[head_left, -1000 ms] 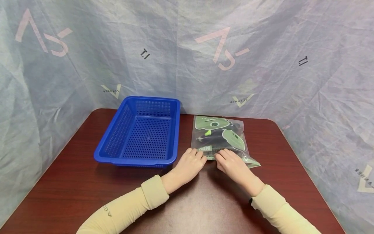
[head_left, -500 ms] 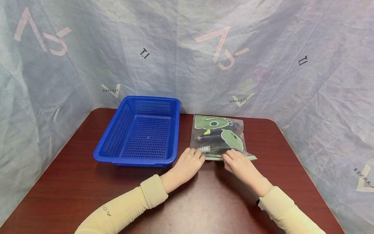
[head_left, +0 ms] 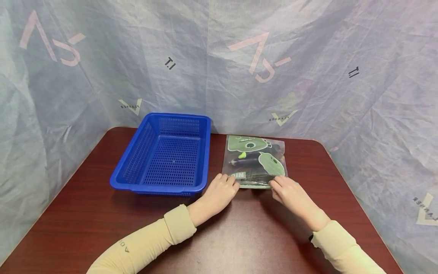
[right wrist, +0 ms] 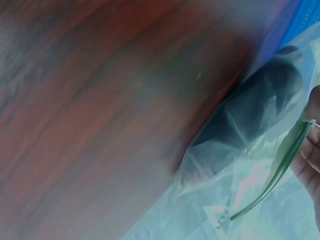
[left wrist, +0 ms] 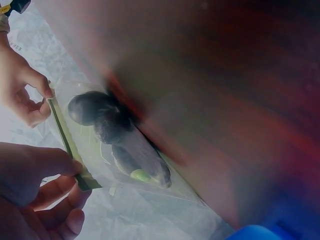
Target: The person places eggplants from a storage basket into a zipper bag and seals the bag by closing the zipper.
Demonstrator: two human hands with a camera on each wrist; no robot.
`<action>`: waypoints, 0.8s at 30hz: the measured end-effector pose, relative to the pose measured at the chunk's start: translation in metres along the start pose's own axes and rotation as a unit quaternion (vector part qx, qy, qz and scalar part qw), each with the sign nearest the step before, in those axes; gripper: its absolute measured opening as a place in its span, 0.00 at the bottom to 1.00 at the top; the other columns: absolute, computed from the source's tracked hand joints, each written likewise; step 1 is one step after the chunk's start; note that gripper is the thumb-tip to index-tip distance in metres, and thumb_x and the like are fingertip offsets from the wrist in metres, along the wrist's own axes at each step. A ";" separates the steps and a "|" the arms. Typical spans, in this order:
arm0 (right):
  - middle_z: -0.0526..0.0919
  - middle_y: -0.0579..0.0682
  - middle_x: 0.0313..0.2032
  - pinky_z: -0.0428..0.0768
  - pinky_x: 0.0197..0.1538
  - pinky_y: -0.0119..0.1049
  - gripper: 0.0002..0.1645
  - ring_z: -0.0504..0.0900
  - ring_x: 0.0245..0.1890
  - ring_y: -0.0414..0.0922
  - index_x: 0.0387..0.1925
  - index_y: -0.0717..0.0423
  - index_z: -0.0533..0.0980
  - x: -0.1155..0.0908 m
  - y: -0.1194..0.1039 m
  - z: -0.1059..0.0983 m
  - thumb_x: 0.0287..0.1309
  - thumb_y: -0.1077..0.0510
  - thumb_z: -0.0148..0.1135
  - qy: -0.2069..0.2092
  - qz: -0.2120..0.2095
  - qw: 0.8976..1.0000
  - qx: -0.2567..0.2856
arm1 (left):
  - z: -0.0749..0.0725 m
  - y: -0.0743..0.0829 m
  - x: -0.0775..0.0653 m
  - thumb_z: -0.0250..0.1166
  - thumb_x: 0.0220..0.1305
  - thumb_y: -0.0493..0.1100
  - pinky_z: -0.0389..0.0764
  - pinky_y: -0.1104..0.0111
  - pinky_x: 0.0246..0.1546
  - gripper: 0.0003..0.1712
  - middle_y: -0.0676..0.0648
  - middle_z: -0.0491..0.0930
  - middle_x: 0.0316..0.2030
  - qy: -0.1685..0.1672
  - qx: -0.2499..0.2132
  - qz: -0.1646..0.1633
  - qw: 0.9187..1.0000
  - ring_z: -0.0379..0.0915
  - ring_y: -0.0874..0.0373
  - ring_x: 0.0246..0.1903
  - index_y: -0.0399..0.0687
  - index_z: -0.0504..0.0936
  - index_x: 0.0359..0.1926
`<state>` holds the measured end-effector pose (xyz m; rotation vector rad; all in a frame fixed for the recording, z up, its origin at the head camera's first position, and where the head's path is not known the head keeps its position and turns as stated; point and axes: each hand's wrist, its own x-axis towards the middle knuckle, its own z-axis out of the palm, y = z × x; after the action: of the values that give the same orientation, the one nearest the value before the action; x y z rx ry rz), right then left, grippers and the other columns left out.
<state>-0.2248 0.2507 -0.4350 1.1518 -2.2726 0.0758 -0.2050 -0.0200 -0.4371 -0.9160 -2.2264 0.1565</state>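
A clear zip bag [head_left: 251, 167] with green cartoon prints lies at the table's back right, holding several dark purple eggplants [left wrist: 142, 150]. Its green-edged mouth [left wrist: 67, 132] faces the person. My left hand [head_left: 222, 190] pinches the left end of that edge between thumb and fingers. Farther along the same edge, my right hand [head_left: 291, 194] pinches it near the right corner and covers the corner in the head view. In the right wrist view, the green strip [right wrist: 280, 172] runs out from the fingertips, with a small pale piece at the pinch.
A blue perforated plastic basket [head_left: 161, 188] stands left of the bag, close to my left hand. The reddish-brown wooden table [head_left: 239, 236] reaches back to a grey printed cloth [head_left: 205, 76] hung on three sides.
My right hand has slid rightward along the bag's mouth, and the loose corner flap that stuck out has flattened behind it. My left hand has kept its pinch at the left end.
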 end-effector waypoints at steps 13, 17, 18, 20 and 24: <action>0.67 0.50 0.25 0.67 0.31 0.38 0.07 0.67 0.26 0.48 0.26 0.58 0.69 -0.013 0.013 -0.008 0.49 0.63 0.42 -0.003 -0.001 1.000 -0.015 | -0.001 0.001 -0.002 0.60 0.54 0.41 0.61 0.69 0.25 0.03 0.52 0.74 0.26 -0.040 -0.014 -0.024 0.999 0.69 0.58 0.23 0.53 0.79 0.27; 0.66 0.49 0.24 0.65 0.29 0.37 0.07 0.65 0.25 0.47 0.25 0.58 0.68 -0.017 0.017 -0.010 0.49 0.63 0.41 -0.002 -0.003 1.000 -0.018 | -0.002 0.001 -0.002 0.60 0.54 0.41 0.62 0.69 0.24 0.03 0.51 0.74 0.25 -0.041 -0.026 -0.028 0.998 0.70 0.57 0.23 0.53 0.80 0.27; 0.66 0.49 0.24 0.64 0.29 0.36 0.07 0.64 0.24 0.46 0.24 0.57 0.68 -0.018 0.018 -0.011 0.49 0.63 0.41 -0.003 -0.002 1.000 -0.019 | -0.002 0.001 -0.002 0.60 0.54 0.40 0.62 0.69 0.24 0.04 0.51 0.74 0.25 -0.043 -0.029 -0.028 0.998 0.70 0.57 0.23 0.53 0.80 0.27; 0.65 0.49 0.23 0.64 0.28 0.36 0.06 0.64 0.24 0.46 0.24 0.57 0.67 -0.021 0.021 -0.013 0.48 0.63 0.42 -0.005 0.001 1.000 -0.019 | -0.001 0.001 -0.003 0.60 0.54 0.40 0.62 0.69 0.24 0.04 0.51 0.75 0.25 -0.045 -0.032 -0.028 0.998 0.70 0.57 0.22 0.53 0.80 0.27; 0.65 0.48 0.23 0.64 0.28 0.37 0.05 0.64 0.24 0.46 0.23 0.56 0.67 -0.028 0.026 -0.016 0.47 0.63 0.43 -0.007 0.009 1.000 -0.024 | 0.001 0.000 -0.003 0.60 0.54 0.40 0.62 0.69 0.23 0.04 0.52 0.75 0.25 -0.056 -0.036 -0.026 0.997 0.70 0.57 0.22 0.54 0.80 0.27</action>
<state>-0.2239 0.2919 -0.4307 1.1103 -2.2848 0.0201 -0.2043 -0.0220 -0.4398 -0.9066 -2.3708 0.1073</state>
